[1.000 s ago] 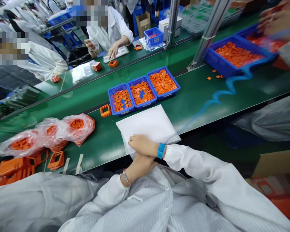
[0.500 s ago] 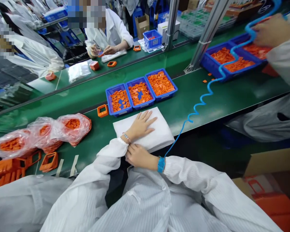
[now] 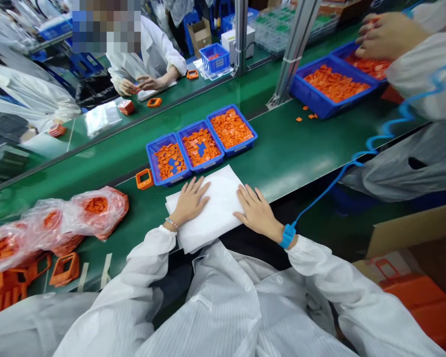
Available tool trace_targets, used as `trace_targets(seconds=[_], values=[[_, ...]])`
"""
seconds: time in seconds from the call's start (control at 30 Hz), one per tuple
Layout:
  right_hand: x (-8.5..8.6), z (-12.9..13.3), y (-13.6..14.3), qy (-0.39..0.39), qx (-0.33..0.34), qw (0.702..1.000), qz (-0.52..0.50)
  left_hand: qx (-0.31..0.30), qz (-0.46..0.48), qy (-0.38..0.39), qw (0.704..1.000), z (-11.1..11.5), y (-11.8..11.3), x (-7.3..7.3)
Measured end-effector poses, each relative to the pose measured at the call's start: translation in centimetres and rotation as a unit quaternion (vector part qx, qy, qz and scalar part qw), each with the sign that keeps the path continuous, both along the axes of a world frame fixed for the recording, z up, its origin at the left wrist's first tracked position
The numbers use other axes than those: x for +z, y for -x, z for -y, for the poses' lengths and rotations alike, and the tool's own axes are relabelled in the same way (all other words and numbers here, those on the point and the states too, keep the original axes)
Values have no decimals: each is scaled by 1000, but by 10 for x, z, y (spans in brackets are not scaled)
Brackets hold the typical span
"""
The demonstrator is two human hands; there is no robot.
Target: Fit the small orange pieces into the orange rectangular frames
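A stack of white sheets [image 3: 211, 208] lies on the green bench in front of me, tilted at an angle, its near corner over the bench edge. My left hand [image 3: 190, 199] rests flat on the left part of the stack, fingers spread. On its right edge lies my right hand [image 3: 257, 210], fingers also stretched out. Round my right wrist is a blue wrist strap [image 3: 288, 235] with a coiled blue cord [image 3: 379, 141]. Just beyond the sheets stand three blue trays [image 3: 223, 156] of small orange pieces [image 3: 232, 129]. Orange frames [image 3: 144, 179] are stacked beside the left tray.
Plastic bags of orange parts [image 3: 96, 210] and more orange frames [image 3: 65, 269] lie to the left. At right a co-worker's hand [image 3: 394, 37] is above another blue tray [image 3: 329, 101]. A metal post [image 3: 292, 54] stands at the bench's back; a person sits across.
My right hand has moved from beside my left wrist to the right edge of the sheets. My left hand has shifted left on the stack. The view has turned slightly.
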State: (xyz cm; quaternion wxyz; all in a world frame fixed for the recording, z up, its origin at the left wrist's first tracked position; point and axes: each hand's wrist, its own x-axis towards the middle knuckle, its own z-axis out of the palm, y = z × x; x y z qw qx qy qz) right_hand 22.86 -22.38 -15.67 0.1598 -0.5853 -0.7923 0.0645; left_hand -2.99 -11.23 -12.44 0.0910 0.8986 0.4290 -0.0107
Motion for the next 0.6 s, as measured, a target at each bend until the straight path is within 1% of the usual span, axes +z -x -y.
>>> trace_targets(seconds=[0.07, 0.13, 0.17, 0.23, 0.27, 0.3, 0.33, 0.4, 0.43, 0.47, 0.5, 0.53, 0.57, 0.6], values=[[-3, 13, -4, -5, 2, 1000, -10, 53, 9, -4, 999, 4, 13, 3], [-5, 20, -7, -14, 7, 999, -32, 107, 30, 10, 994, 4, 20, 11], [-6, 22, -8, -20, 10, 998, -51, 140, 38, 32, 989, 3, 21, 17], [-10, 24, -13, -32, 13, 994, -107, 191, 40, 105, 975, -2, 18, 31], [-12, 25, -17, -40, 14, 989, -143, 200, 31, 147, 968, -4, 14, 39], [-14, 26, -21, -49, 14, 982, -182, 194, 22, 184, 963, -4, 9, 46], [-15, 28, -26, -60, 6, 973, -224, 174, 17, 211, 962, -1, 2, 53], [-17, 33, -40, -72, -37, 945, -316, 119, 28, 221, 968, 15, -15, 61], [-17, 36, -48, -68, -70, 927, -361, 92, 45, 207, 973, 28, -24, 61], [-17, 38, -58, -55, -101, 909, -401, 69, 59, 173, 981, 44, -34, 59], [-17, 40, -69, -35, -122, 893, -433, 28, 73, 159, 984, 61, -44, 53], [-18, 43, -80, -9, -126, 882, -453, -23, 95, 160, 982, 80, -52, 44], [-20, 45, -92, 21, -114, 882, -457, -77, 116, 166, 976, 97, -61, 32], [-25, 48, -103, 50, -94, 892, -440, -123, 124, 162, 971, 113, -68, 18]])
